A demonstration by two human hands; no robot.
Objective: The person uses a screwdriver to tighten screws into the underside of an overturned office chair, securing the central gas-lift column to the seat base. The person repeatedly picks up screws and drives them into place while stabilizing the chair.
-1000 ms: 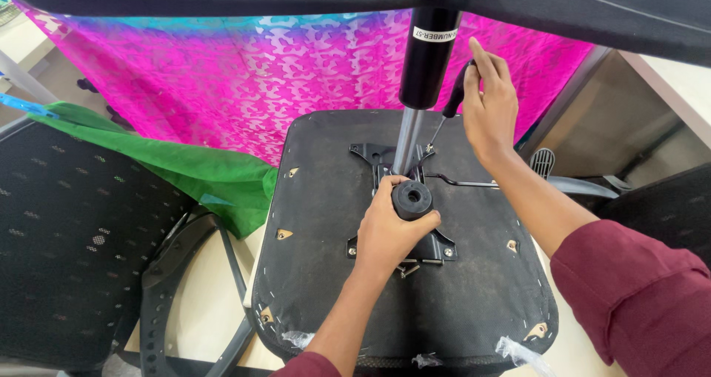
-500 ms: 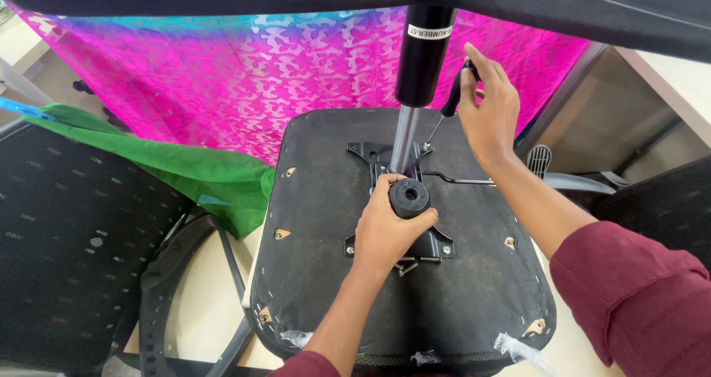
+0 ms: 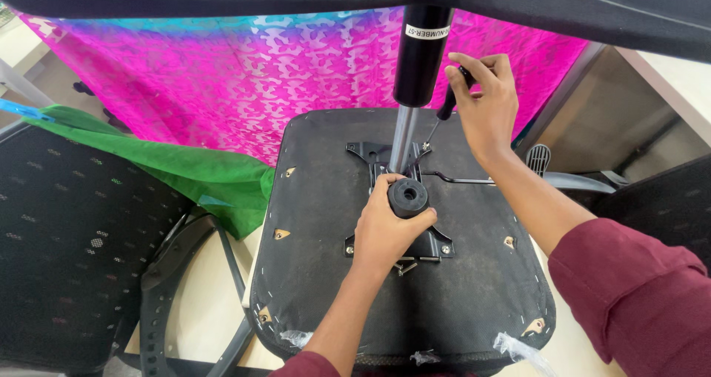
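An upturned black chair seat (image 3: 474, 303) lies in front of me, its metal mounting plate (image 3: 370, 155) bolted at the centre. A black gas-lift cylinder (image 3: 419, 58) with a chrome rod rises from the plate. My left hand (image 3: 386, 232) wraps around a round black knob (image 3: 408, 196) on the mechanism. My right hand (image 3: 485, 103) grips a screwdriver (image 3: 444, 110) by its black handle, the tip set at the plate's far right corner. A thin metal lever (image 3: 463, 178) runs from the mechanism to the right, under my right wrist.
A pink and blue patterned cloth (image 3: 244, 81) hangs behind the seat, with a green cloth (image 3: 185, 173) at its left. A black mesh chair back (image 3: 67, 244) and an armrest (image 3: 167, 273) lie at the left. A dark chair base spans the top edge.
My right hand with the screwdriver has shifted slightly up and left at the plate's corner. The left hand stays on the knob.
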